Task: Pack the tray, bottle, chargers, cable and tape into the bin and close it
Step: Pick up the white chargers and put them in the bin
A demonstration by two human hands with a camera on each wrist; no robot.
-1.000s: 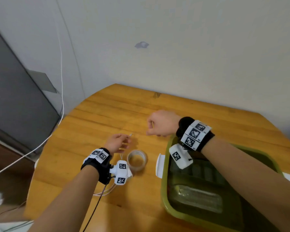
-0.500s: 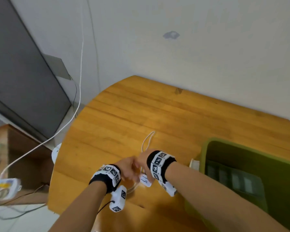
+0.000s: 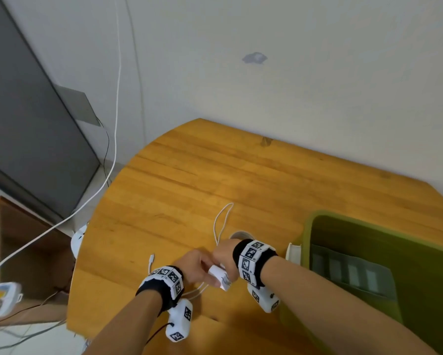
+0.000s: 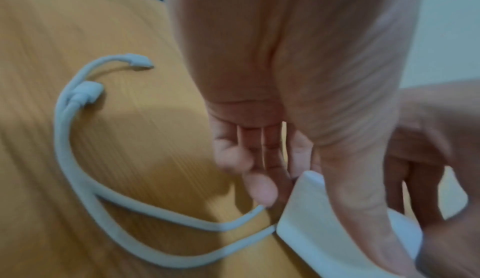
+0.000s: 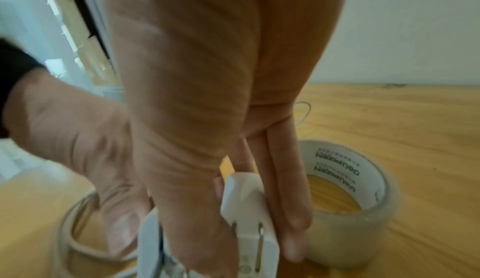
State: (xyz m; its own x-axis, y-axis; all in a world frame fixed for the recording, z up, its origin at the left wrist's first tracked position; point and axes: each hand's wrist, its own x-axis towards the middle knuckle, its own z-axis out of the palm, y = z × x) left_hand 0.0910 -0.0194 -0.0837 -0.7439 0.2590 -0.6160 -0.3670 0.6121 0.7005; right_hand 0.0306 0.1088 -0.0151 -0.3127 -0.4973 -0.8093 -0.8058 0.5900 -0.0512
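Both hands meet near the table's front edge. My left hand [image 3: 196,263] pinches a white charger [image 4: 311,227] between thumb and fingers. My right hand [image 3: 224,252] grips a second white charger [image 5: 249,220], its two prongs facing the wrist camera. The white cable [image 3: 221,219] loops on the wood beyond the hands and trails under them, one plug end [image 3: 152,258] lying to the left. The clear tape roll [image 5: 350,200] stands just behind my right fingers. To the right stands the open green bin [image 3: 307,226], with the compartmented tray [image 3: 351,272] inside.
A white part [image 3: 293,252] sticks out at the bin's left side. The round wooden table [image 3: 189,175] meets a wall behind. A dark panel [image 3: 23,124] and a loose white wire [image 3: 112,162] are off its left edge.
Both hands have come back toward the front edge and met. One second ago the left held the cable end by the tape and the right hovered near the bin; now each holds a charger.
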